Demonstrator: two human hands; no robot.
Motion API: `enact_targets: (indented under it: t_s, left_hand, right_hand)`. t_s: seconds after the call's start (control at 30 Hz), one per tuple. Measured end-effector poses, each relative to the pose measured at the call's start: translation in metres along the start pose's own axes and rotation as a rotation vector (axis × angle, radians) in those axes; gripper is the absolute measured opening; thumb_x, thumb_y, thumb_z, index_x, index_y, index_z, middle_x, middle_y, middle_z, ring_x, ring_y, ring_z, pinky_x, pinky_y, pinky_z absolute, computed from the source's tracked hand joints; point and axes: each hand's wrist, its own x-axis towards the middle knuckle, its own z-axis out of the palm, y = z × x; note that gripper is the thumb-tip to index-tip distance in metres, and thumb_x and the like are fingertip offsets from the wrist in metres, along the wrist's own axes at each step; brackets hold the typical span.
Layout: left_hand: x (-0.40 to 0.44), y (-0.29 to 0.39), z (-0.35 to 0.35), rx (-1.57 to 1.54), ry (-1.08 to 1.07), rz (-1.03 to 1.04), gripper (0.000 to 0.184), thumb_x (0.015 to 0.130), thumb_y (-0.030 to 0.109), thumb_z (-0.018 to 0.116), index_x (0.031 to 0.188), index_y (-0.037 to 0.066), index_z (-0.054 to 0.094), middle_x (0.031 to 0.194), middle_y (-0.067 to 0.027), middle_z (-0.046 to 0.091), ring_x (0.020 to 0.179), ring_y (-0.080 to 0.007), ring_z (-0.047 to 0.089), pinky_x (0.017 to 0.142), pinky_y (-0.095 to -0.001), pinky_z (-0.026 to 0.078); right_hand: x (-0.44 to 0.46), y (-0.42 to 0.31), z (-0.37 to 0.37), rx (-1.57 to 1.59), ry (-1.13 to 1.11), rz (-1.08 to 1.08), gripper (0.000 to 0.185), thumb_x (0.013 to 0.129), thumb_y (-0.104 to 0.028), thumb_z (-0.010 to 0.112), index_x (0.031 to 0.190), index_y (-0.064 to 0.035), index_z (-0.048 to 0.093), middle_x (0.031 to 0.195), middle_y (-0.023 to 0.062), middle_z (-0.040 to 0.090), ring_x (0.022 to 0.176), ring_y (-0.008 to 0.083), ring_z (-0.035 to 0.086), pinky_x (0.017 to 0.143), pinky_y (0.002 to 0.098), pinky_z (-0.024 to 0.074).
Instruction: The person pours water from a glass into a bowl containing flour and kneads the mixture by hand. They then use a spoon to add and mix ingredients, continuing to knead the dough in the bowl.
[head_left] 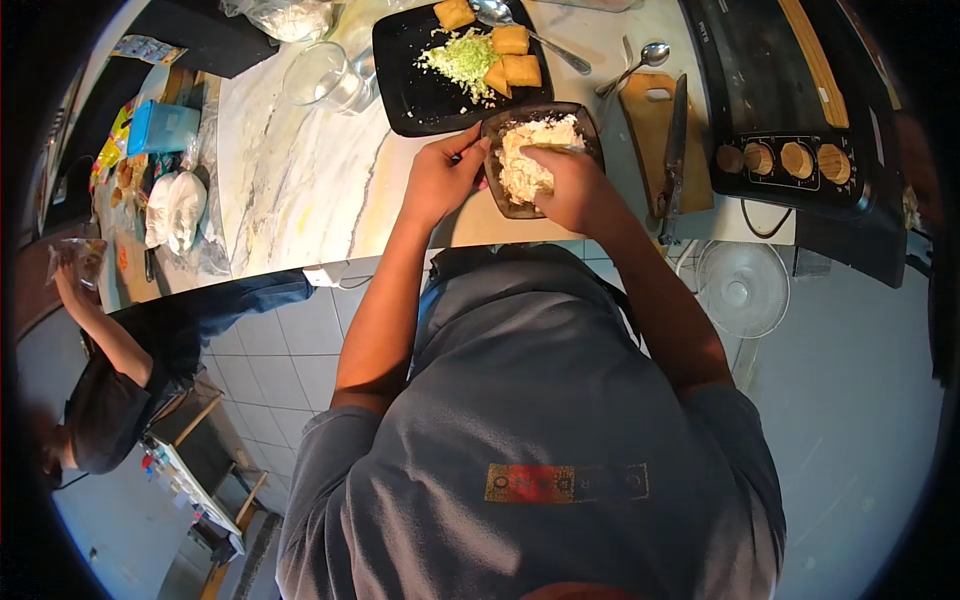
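My left hand (446,180) is pinching the side of the dark bowl (595,135), fingers closed on its rim. My right hand (574,190) is reaching into the bowl and touching the pale, lumpy mix (520,170); its fingertips are hiding, so I can't tell if they are closing. The bowl is sitting near the table (300,190) edge, right by the black plate (400,85) holding green bits (462,62) and golden squares (521,70).
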Motion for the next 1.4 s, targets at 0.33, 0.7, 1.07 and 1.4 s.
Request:
enact_targets:
  t_s: [0.33, 0.7, 1.07, 1.4]
  left_hand:
    - [-0.004, 0.01, 0.011, 0.077, 0.041, -0.003, 0.039, 0.094, 0.019, 0.063, 0.127, -0.001, 0.061, 0.065, -0.0024, 0.061, 0.056, -0.0054, 0.057, 0.054, -0.0231, 0.047]
    - [-0.001, 0.011, 0.008, 0.12, 0.025, 0.011, 0.039, 0.093, 0.02, 0.064, 0.125, -0.002, 0.061, 0.063, -0.0035, 0.061, 0.055, -0.0055, 0.057, 0.056, -0.0236, 0.048]
    - [0.005, 0.008, 0.005, 0.12, 0.011, 0.02, 0.038, 0.092, 0.022, 0.065, 0.122, -0.001, 0.063, 0.066, -0.0056, 0.065, 0.056, -0.0068, 0.061, 0.056, -0.0243, 0.048]
    - [0.005, 0.012, 0.008, 0.12, 0.017, 0.032, 0.037, 0.092, 0.021, 0.064, 0.122, -0.001, 0.064, 0.068, -0.0072, 0.067, 0.055, -0.0072, 0.06, 0.055, -0.0242, 0.048]
  right_hand:
    - [0.019, 0.0, 0.017, -0.261, -0.084, 0.172, 0.028, 0.072, -0.004, 0.066, 0.1, 0.0003, 0.068, 0.095, 0.0223, 0.067, 0.097, 0.04, 0.062, 0.087, 0.0434, 0.0497]
    - [0.001, -0.004, 0.001, -0.074, -0.018, -0.009, 0.039, 0.072, 0.002, 0.061, 0.111, 0.0011, 0.063, 0.11, 0.0223, 0.063, 0.104, 0.0397, 0.059, 0.088, 0.0424, 0.049]
    - [0.008, -0.008, -0.03, -0.008, -0.081, 0.12, 0.044, 0.073, 0.001, 0.058, 0.117, 0.0032, 0.057, 0.11, 0.024, 0.062, 0.101, 0.0404, 0.06, 0.086, 0.0433, 0.0479]
    - [0.002, 0.015, -0.002, -0.268, -0.181, 0.029, 0.038, 0.074, -0.003, 0.062, 0.112, 0.0003, 0.062, 0.098, 0.0219, 0.063, 0.097, 0.0395, 0.06, 0.088, 0.0453, 0.048]
